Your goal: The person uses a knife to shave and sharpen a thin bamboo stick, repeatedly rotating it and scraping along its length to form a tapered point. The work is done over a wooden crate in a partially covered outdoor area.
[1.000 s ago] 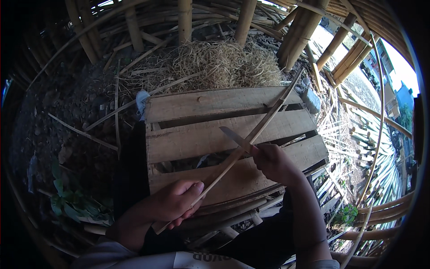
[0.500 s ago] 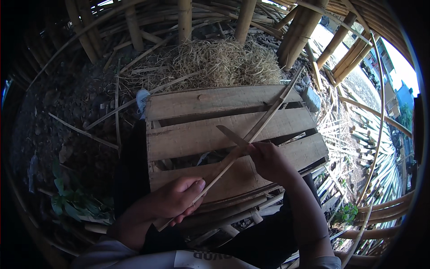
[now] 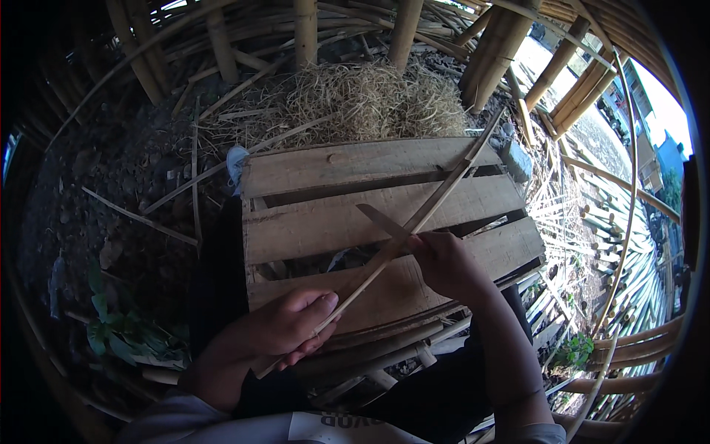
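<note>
A long bamboo strip slants across a slatted wooden bench top, from low on the left to the far right. My left hand is closed around the strip's near end, thumb lying along it. In my right hand is a knife, its handle hidden by the fingers. The knife's blade points up and to the left and crosses the strip around its middle, touching or nearly touching it. Both hands are above the near slats of the bench top.
Beyond the bench lies a heap of bamboo shavings, with upright bamboo posts behind. Cut bamboo poles are piled at the right. A leafy plant grows at the lower left, near loose strips on the ground.
Hardly anything differs. The hands, strip and knife keep nearly the same pose, with only a slight shift of the far end of the strip.
</note>
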`<action>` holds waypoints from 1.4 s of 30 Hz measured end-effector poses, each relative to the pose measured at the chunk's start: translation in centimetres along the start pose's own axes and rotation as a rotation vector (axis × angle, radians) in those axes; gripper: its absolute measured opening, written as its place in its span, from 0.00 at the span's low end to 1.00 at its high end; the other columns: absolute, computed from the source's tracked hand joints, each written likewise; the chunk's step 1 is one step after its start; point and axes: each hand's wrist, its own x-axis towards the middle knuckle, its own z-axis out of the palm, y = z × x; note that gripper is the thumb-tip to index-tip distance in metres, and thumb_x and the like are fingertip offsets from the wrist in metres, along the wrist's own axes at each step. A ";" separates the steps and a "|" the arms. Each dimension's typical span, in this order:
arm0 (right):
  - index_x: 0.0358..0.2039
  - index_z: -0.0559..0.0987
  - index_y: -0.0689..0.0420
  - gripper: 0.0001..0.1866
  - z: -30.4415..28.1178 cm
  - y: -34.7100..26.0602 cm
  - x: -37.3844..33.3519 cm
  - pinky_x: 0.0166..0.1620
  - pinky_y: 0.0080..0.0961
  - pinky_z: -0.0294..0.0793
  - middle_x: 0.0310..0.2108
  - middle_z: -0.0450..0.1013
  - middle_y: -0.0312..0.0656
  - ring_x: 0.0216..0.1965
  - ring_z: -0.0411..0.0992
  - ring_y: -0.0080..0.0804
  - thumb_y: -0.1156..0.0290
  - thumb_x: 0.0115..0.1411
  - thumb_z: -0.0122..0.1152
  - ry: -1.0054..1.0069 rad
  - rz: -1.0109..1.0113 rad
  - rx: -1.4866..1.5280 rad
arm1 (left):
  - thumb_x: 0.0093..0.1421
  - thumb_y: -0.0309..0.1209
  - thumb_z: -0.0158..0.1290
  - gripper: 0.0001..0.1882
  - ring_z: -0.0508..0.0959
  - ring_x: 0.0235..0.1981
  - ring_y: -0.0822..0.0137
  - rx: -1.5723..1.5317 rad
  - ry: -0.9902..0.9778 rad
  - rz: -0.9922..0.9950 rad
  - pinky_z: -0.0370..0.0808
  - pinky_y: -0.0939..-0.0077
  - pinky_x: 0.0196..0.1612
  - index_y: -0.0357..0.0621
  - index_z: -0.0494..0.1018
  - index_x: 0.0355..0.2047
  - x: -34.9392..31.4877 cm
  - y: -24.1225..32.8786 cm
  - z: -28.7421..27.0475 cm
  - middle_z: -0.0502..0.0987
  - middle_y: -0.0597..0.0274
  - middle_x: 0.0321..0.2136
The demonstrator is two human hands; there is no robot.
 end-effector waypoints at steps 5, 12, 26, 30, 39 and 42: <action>0.38 0.83 0.64 0.20 -1.7 -1.0 1.6 0.38 0.39 0.75 0.26 0.77 0.53 0.29 0.77 0.42 0.60 0.74 0.51 -0.059 0.252 -0.054 | 0.76 0.46 0.37 0.21 0.60 0.08 0.82 -0.102 0.030 0.008 0.60 0.87 0.09 0.40 0.65 0.38 -0.1 0.3 0.2 0.62 0.72 0.12; 0.32 0.80 0.65 0.19 -2.6 0.0 2.7 0.35 0.49 0.74 0.23 0.76 0.57 0.29 0.79 0.58 0.61 0.71 0.54 -0.045 0.392 -0.045 | 0.76 0.48 0.38 0.21 0.60 0.08 0.83 -0.175 0.010 0.008 0.59 0.87 0.10 0.41 0.65 0.38 -0.3 0.1 0.2 0.62 0.73 0.12; 0.36 0.82 0.64 0.19 0.5 -2.2 -0.4 0.35 0.42 0.74 0.23 0.76 0.54 0.24 0.74 0.45 0.61 0.73 0.52 -0.027 0.047 0.010 | 0.77 0.45 0.32 0.22 0.65 0.09 0.81 -0.057 -0.026 0.017 0.64 0.86 0.10 0.38 0.65 0.40 0.4 -0.3 0.1 0.65 0.70 0.15; 0.27 0.81 0.66 0.21 -2.7 0.5 2.2 0.32 0.49 0.75 0.20 0.74 0.61 0.27 0.76 0.63 0.61 0.70 0.53 0.044 0.276 -0.128 | 0.77 0.45 0.32 0.22 0.65 0.09 0.81 -0.009 0.019 -0.007 0.66 0.85 0.10 0.39 0.66 0.39 -0.6 0.0 0.4 0.65 0.70 0.15; 0.27 0.80 0.67 0.23 -1.9 0.6 1.6 0.34 0.52 0.74 0.22 0.74 0.62 0.29 0.76 0.65 0.60 0.71 0.53 0.083 0.239 -0.158 | 0.77 0.46 0.32 0.23 0.66 0.09 0.81 0.071 0.028 -0.014 0.67 0.84 0.10 0.40 0.66 0.38 -0.6 0.2 0.1 0.66 0.69 0.16; 0.26 0.80 0.66 0.22 -0.5 -1.2 -0.3 0.34 0.50 0.74 0.22 0.74 0.61 0.29 0.76 0.64 0.61 0.70 0.54 -0.004 0.117 0.000 | 0.77 0.45 0.34 0.21 0.63 0.08 0.81 0.130 0.050 -0.038 0.64 0.86 0.11 0.40 0.67 0.40 -0.7 0.6 0.6 0.64 0.71 0.13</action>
